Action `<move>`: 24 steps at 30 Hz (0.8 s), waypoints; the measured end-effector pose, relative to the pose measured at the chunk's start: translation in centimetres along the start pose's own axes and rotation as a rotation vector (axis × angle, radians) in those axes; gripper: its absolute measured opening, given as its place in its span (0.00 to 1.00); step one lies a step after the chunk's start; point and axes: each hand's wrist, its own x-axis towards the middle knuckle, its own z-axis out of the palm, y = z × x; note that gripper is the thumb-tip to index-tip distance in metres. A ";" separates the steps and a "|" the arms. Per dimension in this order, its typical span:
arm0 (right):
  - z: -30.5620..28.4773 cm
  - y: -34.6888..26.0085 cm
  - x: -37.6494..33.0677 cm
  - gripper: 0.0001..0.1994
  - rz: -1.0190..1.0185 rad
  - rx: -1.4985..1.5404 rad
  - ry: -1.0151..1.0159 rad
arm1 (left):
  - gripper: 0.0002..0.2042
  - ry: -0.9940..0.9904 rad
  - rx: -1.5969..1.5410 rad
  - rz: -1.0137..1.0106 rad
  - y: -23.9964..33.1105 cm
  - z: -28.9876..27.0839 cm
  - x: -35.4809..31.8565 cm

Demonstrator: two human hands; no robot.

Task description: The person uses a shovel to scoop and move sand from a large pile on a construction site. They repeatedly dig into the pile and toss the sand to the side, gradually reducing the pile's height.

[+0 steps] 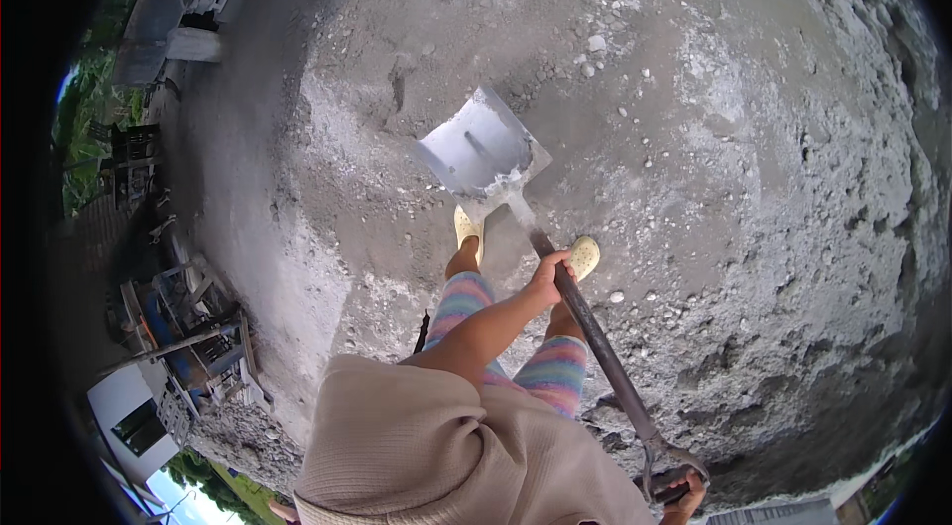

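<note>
A shovel with a wide grey metal blade runs slantwise across the middle of the head view. Its blade points away from me to the far left, low over sandy ground; whether it touches the ground I cannot tell. Pale grit clings near the neck of the blade, which bears no heap. My left hand is wrapped round the dark shaft below the neck. At the near right, my right hand closes on the grip of the D-shaped handle.
My feet in pale yellow clogs stand just behind the blade. Grey sand with scattered stones spreads ahead, rising into a rough gravel bank at right. Wood and metal scrap lies at left, concrete blocks at far left.
</note>
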 end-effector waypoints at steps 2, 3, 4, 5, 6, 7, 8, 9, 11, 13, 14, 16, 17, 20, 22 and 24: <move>0.9 -0.9 -1.2 0.05 -0.038 -0.054 0.122 | 0.08 0.058 0.030 -0.068 -3.2 0.0 1.7; 0.8 -1.3 -1.8 0.05 -0.053 -0.079 0.177 | 0.08 0.021 0.027 -0.078 -5.0 0.0 2.4; 0.8 -2.0 -2.5 0.05 -0.071 -0.108 0.238 | 0.08 0.032 0.033 -0.178 -6.7 1.1 2.0; 0.6 -2.5 -3.3 0.05 -0.079 -0.135 0.289 | 0.09 0.037 0.012 -0.261 -8.4 1.9 1.6; 0.6 -3.2 -3.6 0.05 -0.094 -0.162 0.336 | 0.09 0.018 0.013 -0.387 -9.8 1.9 2.2; 0.7 -3.9 -3.9 0.05 -0.100 -0.194 0.374 | 0.10 -0.018 -0.024 -0.422 -11.1 2.6 2.0; 0.9 -4.6 -3.9 0.05 -0.101 -0.213 0.401 | 0.10 -0.016 -0.031 -0.436 -11.9 2.8 2.7; 1.5 -5.1 -4.0 0.05 -0.106 -0.233 0.432 | 0.10 -0.017 -0.030 -0.466 -12.3 3.1 3.4; 4.5 -5.2 -2.0 0.05 -0.102 -0.262 0.425 | 0.09 -0.008 -0.089 -0.468 -10.5 2.5 6.1; 9.3 -3.9 0.9 0.05 -0.109 -0.267 0.367 | 0.08 -0.001 -0.111 -0.453 -5.3 1.3 10.2; 12.8 -2.5 3.1 0.05 -0.111 -0.256 0.296 | 0.08 0.026 -0.151 -0.397 -0.9 0.3 12.6; 20.5 2.5 9.6 0.05 -0.075 -0.211 0.018 | 0.09 0.035 -0.157 -0.117 12.3 -4.5 20.8; 31.1 6.5 10.2 0.06 0.000 -0.178 0.012 | 0.08 0.034 -0.111 -0.072 21.9 -7.3 22.9; 36.5 15.2 11.1 0.05 0.111 -0.024 -0.069 | 0.08 0.165 0.052 0.050 32.7 -9.3 23.5; 33.7 18.1 8.9 0.04 0.097 0.018 -0.006 | 0.07 0.088 0.054 0.066 29.7 -12.2 21.9; 33.3 20.3 4.3 0.04 0.047 0.031 0.114 | 0.07 0.108 0.103 0.067 29.8 -13.3 19.5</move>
